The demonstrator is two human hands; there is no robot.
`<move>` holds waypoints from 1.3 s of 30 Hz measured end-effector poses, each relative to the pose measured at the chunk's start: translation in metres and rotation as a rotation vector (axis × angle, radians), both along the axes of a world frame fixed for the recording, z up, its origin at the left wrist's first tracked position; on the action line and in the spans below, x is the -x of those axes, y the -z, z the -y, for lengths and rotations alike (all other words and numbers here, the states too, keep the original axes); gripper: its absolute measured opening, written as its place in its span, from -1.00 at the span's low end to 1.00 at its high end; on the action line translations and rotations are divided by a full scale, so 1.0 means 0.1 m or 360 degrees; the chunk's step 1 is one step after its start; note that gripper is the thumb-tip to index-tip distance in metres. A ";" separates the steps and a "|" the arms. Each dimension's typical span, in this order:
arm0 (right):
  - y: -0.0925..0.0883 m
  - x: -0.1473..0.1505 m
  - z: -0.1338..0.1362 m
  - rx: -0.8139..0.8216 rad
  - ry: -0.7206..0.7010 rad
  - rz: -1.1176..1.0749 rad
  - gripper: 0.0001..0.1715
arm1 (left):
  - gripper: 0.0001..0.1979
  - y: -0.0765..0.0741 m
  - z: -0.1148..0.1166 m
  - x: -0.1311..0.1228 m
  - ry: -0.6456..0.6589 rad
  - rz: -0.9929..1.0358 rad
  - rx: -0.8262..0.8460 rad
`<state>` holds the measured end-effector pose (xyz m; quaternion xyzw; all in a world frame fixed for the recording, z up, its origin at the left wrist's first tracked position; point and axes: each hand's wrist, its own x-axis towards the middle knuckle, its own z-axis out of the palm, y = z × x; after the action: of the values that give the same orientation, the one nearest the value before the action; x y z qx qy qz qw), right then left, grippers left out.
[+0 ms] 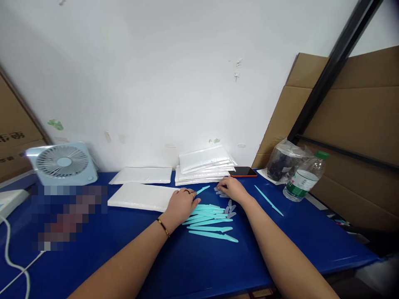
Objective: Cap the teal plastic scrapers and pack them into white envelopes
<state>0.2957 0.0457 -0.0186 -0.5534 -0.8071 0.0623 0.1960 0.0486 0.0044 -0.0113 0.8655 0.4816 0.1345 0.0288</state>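
My left hand (pixel 181 203) is closed around one end of a teal eyebrow razor (pixel 203 190), whose other end points up to the right. A loose pile of teal eyebrow razors (pixel 205 216) lies beside and below that hand. My right hand (pixel 232 189) has its fingers curled down at a few small clear blade caps (pixel 220 192); what its fingertips pinch is hidden. More clear blade caps (pixel 230 208) lie at the right end of the pile. A single teal razor (pixel 269 200) rests apart, right of my right forearm.
White padded packs lie left of my left hand (pixel 140 197) and in a stack (pixel 204 164) by the wall. Behind my right hand is a phone (pixel 245 171). A water bottle (pixel 305 178) and a bagged dark roll (pixel 280 164) stand right; a fan (pixel 64 162) stands left.
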 end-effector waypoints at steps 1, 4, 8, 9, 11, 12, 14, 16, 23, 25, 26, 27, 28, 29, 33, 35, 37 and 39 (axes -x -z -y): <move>0.00 -0.03 0.00 0.0043 0.0000 -0.0018 -0.82 | -0.64 0.00 -0.05 0.02 -0.0007 -0.0009 0.0014; -0.01 -0.10 0.02 0.0160 -0.0011 -0.0089 -0.85 | -0.78 -0.01 -0.14 0.09 -0.0064 0.0023 0.0057; -0.01 -0.10 0.06 0.0186 -0.0052 -0.0159 -0.87 | -0.88 0.04 -0.20 0.15 -0.0161 0.0172 0.0176; -0.01 -0.09 0.06 0.0188 -0.0079 -0.0197 -0.85 | -0.89 0.06 -0.21 0.16 -0.0172 0.0212 0.0209; 0.00 -0.07 0.07 0.0246 -0.0143 -0.0284 -0.81 | -0.90 0.10 -0.23 0.17 -0.0169 0.0281 0.0245; 0.01 -0.06 0.07 0.0298 -0.0168 -0.0322 -0.78 | -0.90 0.10 -0.23 0.17 -0.0165 0.0300 0.0249; 0.02 -0.06 0.08 0.0404 -0.0189 -0.0372 -0.76 | -0.90 0.11 -0.23 0.17 -0.0161 0.0301 0.0242; 0.02 -0.07 0.08 0.0452 -0.0198 -0.0402 -0.74 | -0.89 0.09 -0.22 0.16 -0.0163 0.0288 0.0229; 0.03 0.00 0.09 0.0425 -0.0313 -0.0499 -0.79 | -0.89 0.10 -0.23 0.16 -0.0162 0.0309 0.0227; 0.04 0.01 0.09 0.0406 -0.0316 -0.0509 -0.79 | -0.90 0.12 -0.25 0.16 -0.0164 0.0324 0.0226; 0.04 0.02 0.09 0.0399 -0.0313 -0.0513 -0.80 | -0.90 0.13 -0.26 0.16 -0.0162 0.0332 0.0226; 0.04 0.01 0.09 0.0394 -0.0308 -0.0512 -0.80 | -0.91 0.13 -0.27 0.16 -0.0161 0.0339 0.0225; 0.04 0.01 0.09 0.0394 -0.0303 -0.0508 -0.80 | -0.91 0.14 -0.27 0.17 -0.0161 0.0345 0.0223; 0.04 0.00 0.09 0.0396 -0.0298 -0.0505 -0.80 | -0.91 0.14 -0.28 0.17 -0.0163 0.0350 0.0221; 0.04 0.02 0.09 0.0416 -0.0303 -0.0515 -0.79 | -0.92 0.15 -0.28 0.17 -0.0147 0.0348 0.0203; 0.05 0.07 0.09 0.0418 -0.0328 -0.0527 -0.79 | -0.92 0.15 -0.28 0.16 -0.0120 0.0339 0.0193; 0.07 0.13 0.09 0.0398 -0.0344 -0.0528 -0.80 | -0.91 0.14 -0.28 0.13 -0.0094 0.0330 0.0192; 0.08 0.18 0.08 0.0373 -0.0332 -0.0523 -0.81 | -0.90 0.14 -0.29 0.10 -0.0088 0.0314 0.0197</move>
<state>0.2775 0.0376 -0.0270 -0.4682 -0.8045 0.2649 0.2518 0.0386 0.0332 -0.0250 0.8310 0.5075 0.1898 0.1258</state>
